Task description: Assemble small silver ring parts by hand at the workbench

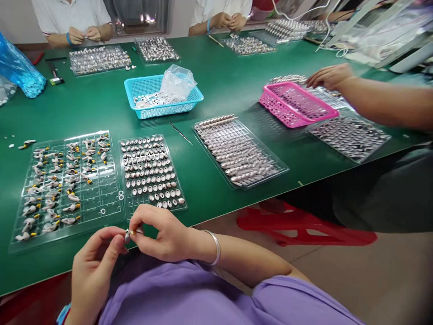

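In front of my body, both hands meet just off the table's near edge. My left hand [98,266] pinches a small white and grey earbud part [127,235] between thumb and fingertips. My right hand [162,232], a silver bangle at its wrist, closes thumb and forefinger on the yellowish end of the same part. Fingers hide much of it. Beyond my left hand lies a clear tray [101,198] with rows of white earbud pieces with yellow ends. Beside it, a narrower tray [140,198] holds rows of small round white shells.
Tweezers [181,133] lie on the green table [230,90]. Further right are a tray of white stems [241,151] and a pink basket [297,106] by a co-worker's arm [379,99]. A blue basket [164,108] stands mid-table. Two people work opposite.
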A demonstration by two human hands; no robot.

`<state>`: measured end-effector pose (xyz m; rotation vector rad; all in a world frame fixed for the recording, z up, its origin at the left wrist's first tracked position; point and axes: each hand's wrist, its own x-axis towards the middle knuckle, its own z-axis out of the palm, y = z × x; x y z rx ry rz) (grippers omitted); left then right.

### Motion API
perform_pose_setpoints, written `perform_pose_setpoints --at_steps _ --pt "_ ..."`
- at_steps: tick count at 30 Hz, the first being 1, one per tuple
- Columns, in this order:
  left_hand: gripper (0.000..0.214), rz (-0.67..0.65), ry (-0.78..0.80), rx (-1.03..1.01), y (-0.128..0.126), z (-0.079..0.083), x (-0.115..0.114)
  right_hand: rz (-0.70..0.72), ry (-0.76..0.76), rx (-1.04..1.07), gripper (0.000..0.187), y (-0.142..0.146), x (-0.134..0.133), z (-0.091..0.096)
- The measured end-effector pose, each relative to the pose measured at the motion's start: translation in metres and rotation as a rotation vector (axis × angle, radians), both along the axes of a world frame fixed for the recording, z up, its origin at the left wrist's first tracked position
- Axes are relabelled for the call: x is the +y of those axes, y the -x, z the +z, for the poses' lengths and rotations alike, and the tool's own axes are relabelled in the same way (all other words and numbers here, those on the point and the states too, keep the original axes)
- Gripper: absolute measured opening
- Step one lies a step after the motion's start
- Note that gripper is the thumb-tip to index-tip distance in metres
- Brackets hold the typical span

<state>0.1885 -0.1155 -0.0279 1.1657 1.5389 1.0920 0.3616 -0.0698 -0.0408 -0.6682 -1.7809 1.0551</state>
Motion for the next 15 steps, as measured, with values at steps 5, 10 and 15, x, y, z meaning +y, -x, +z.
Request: perform_pose_setpoints --at_steps 5,10,15 --pt "0.022 -0.220 0.084 -0.177 -0.005 0.004 0.007 0.135 0.271 0.152 0.005 -0.016 -0.010 0.000" --pt "0.008 -0.446 -0.026 -0.130 -0.007 0.006 0.014 0.389 0.546 0.243 0.014 -0.028 -0.014 -0.009" --pt "0.009 -0.550 -0.106 0.010 -0.009 0.009 0.017 0.485 0.659 0.264 0.028 -0.035 -0.013 -0.015"
